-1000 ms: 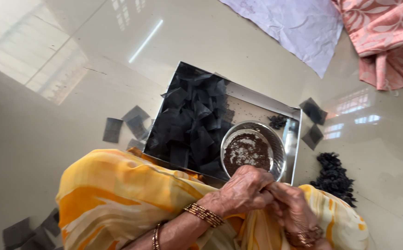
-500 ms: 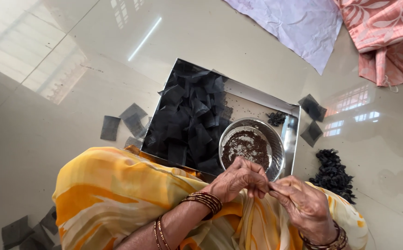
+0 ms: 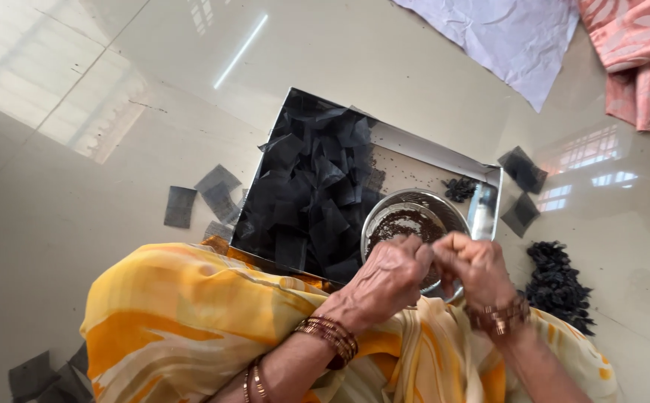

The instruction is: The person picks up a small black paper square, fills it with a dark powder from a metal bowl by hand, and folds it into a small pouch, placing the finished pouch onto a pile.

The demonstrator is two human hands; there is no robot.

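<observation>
Black mesh squares [image 3: 306, 198] crowd the steel tray [image 3: 433, 153]; left hand [image 3: 384, 276] and right hand [image 3: 474, 269] meet, curled, seemingly pinching something unseen over the round steel bowl's [image 3: 407, 216] rim.

Not much in the way of packaging here tbh. The only box-like thing is a shallow rectangular tray or box lid [image 3: 444, 153] sitting at an angle in the middle of the frame, on the glossy floor. It's got pale silvery-white walls and a light inside, with its left half buried under black squares. No labels, signs or screens anywhere I can see, and no printing on the box that I can make out.
</observation>
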